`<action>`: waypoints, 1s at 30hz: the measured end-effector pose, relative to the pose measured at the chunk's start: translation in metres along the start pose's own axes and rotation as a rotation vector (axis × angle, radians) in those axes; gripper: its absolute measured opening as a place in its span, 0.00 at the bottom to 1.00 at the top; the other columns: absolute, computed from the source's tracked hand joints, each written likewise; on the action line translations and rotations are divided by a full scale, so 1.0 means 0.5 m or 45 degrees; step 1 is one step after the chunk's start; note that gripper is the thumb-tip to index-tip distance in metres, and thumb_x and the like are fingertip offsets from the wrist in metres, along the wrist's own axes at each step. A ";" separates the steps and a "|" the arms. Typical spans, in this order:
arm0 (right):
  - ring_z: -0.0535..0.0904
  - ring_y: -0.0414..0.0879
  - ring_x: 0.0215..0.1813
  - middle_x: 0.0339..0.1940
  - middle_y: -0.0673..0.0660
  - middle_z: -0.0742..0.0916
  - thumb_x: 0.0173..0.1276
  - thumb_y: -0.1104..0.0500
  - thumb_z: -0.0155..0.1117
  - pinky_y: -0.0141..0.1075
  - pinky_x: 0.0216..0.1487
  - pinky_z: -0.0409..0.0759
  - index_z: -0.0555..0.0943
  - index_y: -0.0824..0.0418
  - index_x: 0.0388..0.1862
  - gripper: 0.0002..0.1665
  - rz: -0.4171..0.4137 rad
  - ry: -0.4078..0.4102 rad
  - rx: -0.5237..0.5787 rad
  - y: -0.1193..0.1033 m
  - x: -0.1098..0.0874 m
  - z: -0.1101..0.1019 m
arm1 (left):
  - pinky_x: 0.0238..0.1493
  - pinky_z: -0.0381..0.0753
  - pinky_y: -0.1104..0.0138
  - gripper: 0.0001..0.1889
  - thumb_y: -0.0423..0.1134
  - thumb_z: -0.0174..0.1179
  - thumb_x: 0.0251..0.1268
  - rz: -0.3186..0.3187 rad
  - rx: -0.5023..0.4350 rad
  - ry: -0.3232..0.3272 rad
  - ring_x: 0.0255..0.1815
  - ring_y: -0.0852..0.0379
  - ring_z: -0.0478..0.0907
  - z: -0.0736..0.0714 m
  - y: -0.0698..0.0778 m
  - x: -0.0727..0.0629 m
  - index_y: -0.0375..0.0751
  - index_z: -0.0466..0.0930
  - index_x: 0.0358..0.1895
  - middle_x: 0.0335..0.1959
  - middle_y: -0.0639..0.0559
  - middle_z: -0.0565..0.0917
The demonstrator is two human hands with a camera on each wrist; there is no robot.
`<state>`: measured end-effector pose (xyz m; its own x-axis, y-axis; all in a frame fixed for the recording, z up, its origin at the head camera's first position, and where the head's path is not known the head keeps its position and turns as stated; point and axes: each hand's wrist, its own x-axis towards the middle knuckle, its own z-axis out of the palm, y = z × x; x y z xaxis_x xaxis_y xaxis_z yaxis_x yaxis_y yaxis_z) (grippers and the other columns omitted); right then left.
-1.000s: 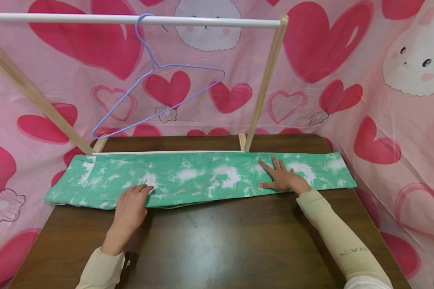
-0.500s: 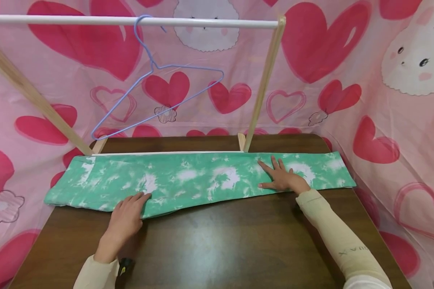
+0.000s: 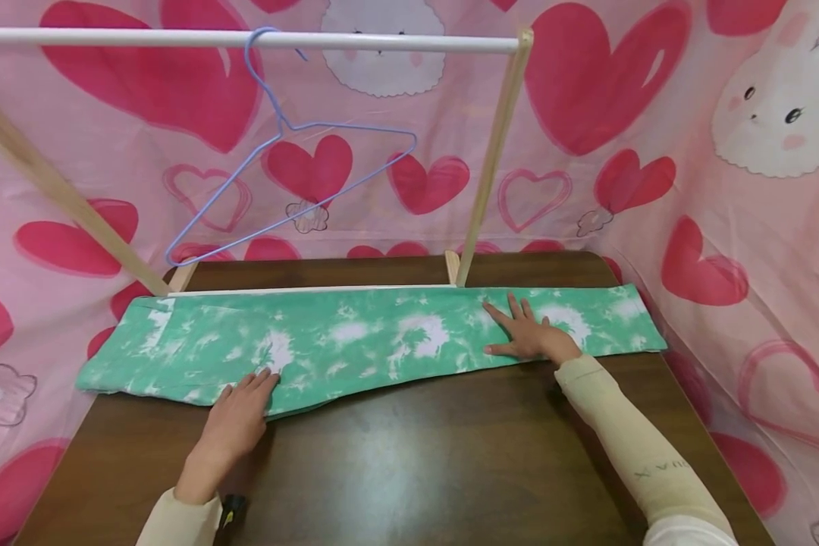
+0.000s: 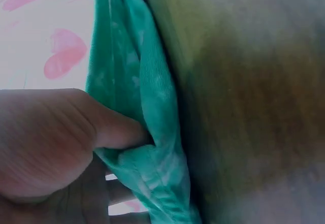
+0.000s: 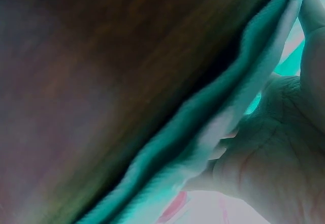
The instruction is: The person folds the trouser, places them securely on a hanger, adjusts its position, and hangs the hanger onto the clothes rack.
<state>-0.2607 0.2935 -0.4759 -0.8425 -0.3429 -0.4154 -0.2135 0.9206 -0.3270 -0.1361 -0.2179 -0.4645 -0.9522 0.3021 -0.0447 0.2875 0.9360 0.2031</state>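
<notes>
Green and white tie-dye trousers point(image 3: 355, 334) lie folded lengthwise across the table, a long strip with the wide end at left. My left hand point(image 3: 237, 421) pinches their near edge left of the middle, fingers on top. In the left wrist view, the thumb point(image 4: 119, 130) is tucked into the folds of the trousers point(image 4: 160, 82). My right hand point(image 3: 528, 336) rests on the narrower part with its fingers spread. The right wrist view shows that palm point(image 5: 274, 153) over the layered near edge point(image 5: 223, 107).
Behind the trousers stands a wooden rack with a white rail point(image 3: 382, 42). A blue hanger point(image 3: 280, 121) hangs from it. The brown table point(image 3: 409, 455) extends in front, and pink heart-printed cloth point(image 3: 621, 220) surrounds the table at back and sides.
My left hand has drawn the near edge of the trousers towards me and slightly left, so it bulges forward there. My right hand has stayed in place on the cloth.
</notes>
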 end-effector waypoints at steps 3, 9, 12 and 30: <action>0.26 0.74 0.81 0.82 0.70 0.31 0.67 0.24 0.57 0.82 0.66 0.39 0.37 0.43 0.85 0.62 0.009 -0.007 0.002 -0.001 0.000 0.000 | 0.66 0.63 0.30 0.32 0.20 0.63 0.61 0.017 0.015 -0.070 0.72 0.25 0.64 0.005 0.000 -0.005 0.27 0.68 0.71 0.72 0.26 0.68; 0.27 0.73 0.81 0.82 0.70 0.32 0.68 0.26 0.58 0.82 0.66 0.39 0.38 0.44 0.86 0.60 0.017 -0.007 0.002 -0.008 0.002 -0.002 | 0.68 0.57 0.29 0.34 0.22 0.61 0.64 0.046 0.022 -0.106 0.75 0.23 0.57 0.018 -0.002 -0.019 0.24 0.62 0.74 0.75 0.24 0.61; 0.27 0.73 0.81 0.82 0.70 0.32 0.69 0.27 0.58 0.82 0.66 0.39 0.37 0.44 0.86 0.60 0.030 -0.025 -0.007 -0.009 0.004 -0.003 | 0.70 0.54 0.29 0.35 0.25 0.60 0.65 0.035 0.018 -0.124 0.76 0.24 0.56 0.023 0.001 -0.021 0.24 0.59 0.75 0.76 0.24 0.58; 0.24 0.72 0.81 0.82 0.68 0.29 0.66 0.22 0.55 0.82 0.66 0.37 0.34 0.40 0.85 0.62 0.055 -0.060 0.001 -0.001 0.007 -0.004 | 0.69 0.36 0.25 0.45 0.62 0.49 0.77 -0.022 -0.346 -0.250 0.79 0.22 0.40 0.024 -0.020 -0.011 0.29 0.52 0.79 0.80 0.25 0.46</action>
<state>-0.2645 0.2922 -0.4756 -0.8267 -0.3115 -0.4686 -0.1773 0.9346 -0.3084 -0.1323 -0.2266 -0.4781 -0.9110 0.3402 -0.2329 0.2080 0.8670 0.4529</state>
